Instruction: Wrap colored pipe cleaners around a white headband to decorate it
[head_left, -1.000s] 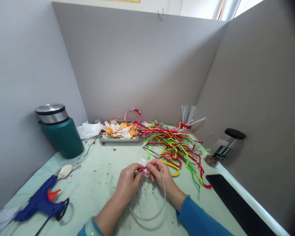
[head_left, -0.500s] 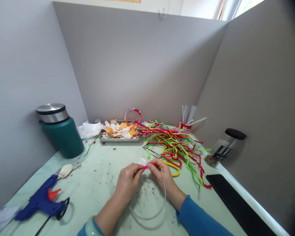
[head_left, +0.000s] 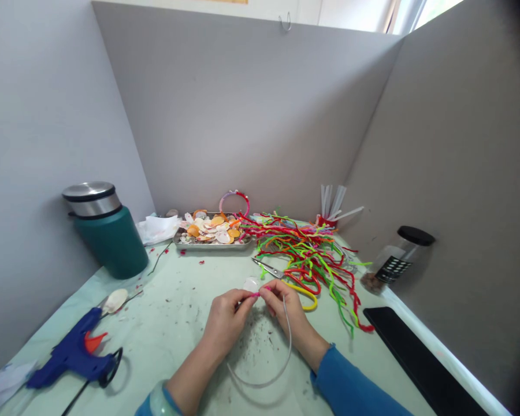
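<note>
My left hand (head_left: pixel 224 316) and my right hand (head_left: pixel 288 309) meet over the middle of the table, fingertips pinched close together. Between them shows a short bit of bright pink fuzzy pipe cleaner (head_left: pixel 257 294), mostly covered by the fingers. From my right hand a thin whitish cord or band (head_left: pixel 265 385) curves down and round to a free end below my left wrist. Scissors (head_left: pixel 267 267) with red and yellow handles lie just beyond my right hand. A small clear round piece (head_left: pixel 251 283) rests behind the fingertips.
Tangled pipe cleaners (head_left: pixel 312 248) spread at the back right, beside a metal tray (head_left: pixel 212 247) of shells and a pink-red hoop (head_left: pixel 248 202). At left stand a green flask (head_left: pixel 112 242) and a blue glue gun (head_left: pixel 75 352). A clear jar (head_left: pixel 394 260) leans at right, near a black strip (head_left: pixel 416 358).
Both hands stay in the same place, still pinching the pink pipe cleaner. Less pink shows between the fingertips, and the cord's free end has shifted very slightly.
</note>
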The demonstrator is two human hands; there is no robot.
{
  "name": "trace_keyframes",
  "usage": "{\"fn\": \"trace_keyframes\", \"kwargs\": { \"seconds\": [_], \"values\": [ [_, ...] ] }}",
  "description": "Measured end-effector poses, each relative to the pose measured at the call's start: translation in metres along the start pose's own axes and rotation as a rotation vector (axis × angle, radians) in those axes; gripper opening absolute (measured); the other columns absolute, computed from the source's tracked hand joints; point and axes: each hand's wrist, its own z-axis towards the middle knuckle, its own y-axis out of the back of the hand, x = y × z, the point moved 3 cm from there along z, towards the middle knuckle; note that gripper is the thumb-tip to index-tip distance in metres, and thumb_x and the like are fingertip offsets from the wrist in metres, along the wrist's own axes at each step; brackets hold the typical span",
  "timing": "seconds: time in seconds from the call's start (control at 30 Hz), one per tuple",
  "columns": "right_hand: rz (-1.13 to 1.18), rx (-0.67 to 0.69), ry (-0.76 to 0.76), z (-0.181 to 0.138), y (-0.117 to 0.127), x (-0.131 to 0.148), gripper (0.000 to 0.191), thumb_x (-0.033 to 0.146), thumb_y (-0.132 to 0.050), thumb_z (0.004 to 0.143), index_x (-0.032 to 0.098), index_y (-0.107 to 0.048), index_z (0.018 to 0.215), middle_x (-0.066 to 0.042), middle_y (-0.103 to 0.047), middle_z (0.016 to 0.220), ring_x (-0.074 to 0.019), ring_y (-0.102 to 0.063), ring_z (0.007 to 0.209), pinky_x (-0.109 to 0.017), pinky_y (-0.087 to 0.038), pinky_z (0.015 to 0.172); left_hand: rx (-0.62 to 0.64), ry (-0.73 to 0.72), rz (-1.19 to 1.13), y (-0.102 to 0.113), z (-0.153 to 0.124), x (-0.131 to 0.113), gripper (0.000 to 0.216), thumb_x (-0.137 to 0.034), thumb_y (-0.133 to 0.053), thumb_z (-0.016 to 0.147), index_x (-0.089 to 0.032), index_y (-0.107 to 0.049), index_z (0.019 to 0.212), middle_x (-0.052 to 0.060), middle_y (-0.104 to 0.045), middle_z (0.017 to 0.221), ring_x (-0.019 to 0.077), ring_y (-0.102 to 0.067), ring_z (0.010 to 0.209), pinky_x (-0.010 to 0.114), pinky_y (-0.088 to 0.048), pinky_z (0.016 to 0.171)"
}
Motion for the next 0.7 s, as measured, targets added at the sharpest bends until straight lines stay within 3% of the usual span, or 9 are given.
{"fn": "trace_keyframes", "kwargs": {
  "seconds": [0.1, 0.23, 0.37, 0.5, 0.7],
  "values": [
    [0.008, 0.006, 0.004, 0.0, 0.0, -0.002, 0.023, 0.038, -0.062, 0.074, 0.017, -0.054, 0.068, 0.008, -0.04, 0.046, -0.0072, -0.032, 0.041, -0.02, -0.023, 0.041, 0.013, 0.061, -0.028, -0.001, 0.001, 0.002, 0.032, -0.036, -0.048, 0.081, -0.016, -0.067, 0.065, 0.001, -0.06, 0.056, 0.012, -0.051, 0.053, 0.02, -0.034, 0.051],
    [0.005, 0.033, 0.019, 0.0, 0.0, -0.004, 0.022, 0.037, -0.06, 0.076, 0.018, -0.054, 0.069, 0.008, -0.04, 0.047, -0.0073, -0.033, 0.042, -0.021, -0.024, 0.042, 0.125, 0.294, -0.244, -0.005, 0.002, 0.009, 0.041, -0.047, -0.049, 0.078, -0.014, -0.057, 0.054, -0.006, -0.036, 0.036, 0.0079, -0.033, 0.037, 0.02, -0.023, 0.04],
    [-0.004, 0.02, -0.011, -0.001, 0.0, -0.003, 0.023, 0.038, -0.061, 0.076, 0.018, -0.053, 0.068, 0.008, -0.04, 0.046, -0.0072, -0.033, 0.041, -0.02, -0.024, 0.041, 0.169, 0.387, -0.35, -0.008, 0.001, 0.012, 0.049, -0.055, -0.043, 0.078, -0.014, -0.057, 0.057, -0.007, -0.034, 0.032, 0.007, -0.029, 0.032, 0.019, -0.022, 0.037],
    [0.026, -0.003, -0.016, 0.0, 0.0, -0.003, 0.023, 0.038, -0.06, 0.076, 0.017, -0.053, 0.069, 0.008, -0.041, 0.046, -0.0066, -0.032, 0.04, -0.02, -0.023, 0.04, 0.1, 0.318, -0.283, -0.006, 0.001, 0.014, 0.045, -0.053, -0.042, 0.081, -0.014, -0.06, 0.069, -0.005, -0.046, 0.04, 0.0088, -0.039, 0.035, 0.019, -0.029, 0.038],
    [0.081, -0.033, -0.015, 0.002, 0.002, -0.004, 0.025, 0.039, -0.061, 0.075, 0.017, -0.051, 0.068, 0.008, -0.04, 0.046, -0.0058, -0.031, 0.039, -0.019, -0.022, 0.039, -0.091, 0.083, -0.187, 0.002, 0.003, 0.008, 0.028, -0.04, -0.053, 0.079, -0.015, -0.063, 0.072, 0.002, -0.061, 0.069, 0.0133, -0.057, 0.063, 0.019, -0.042, 0.05]
  ]
}}
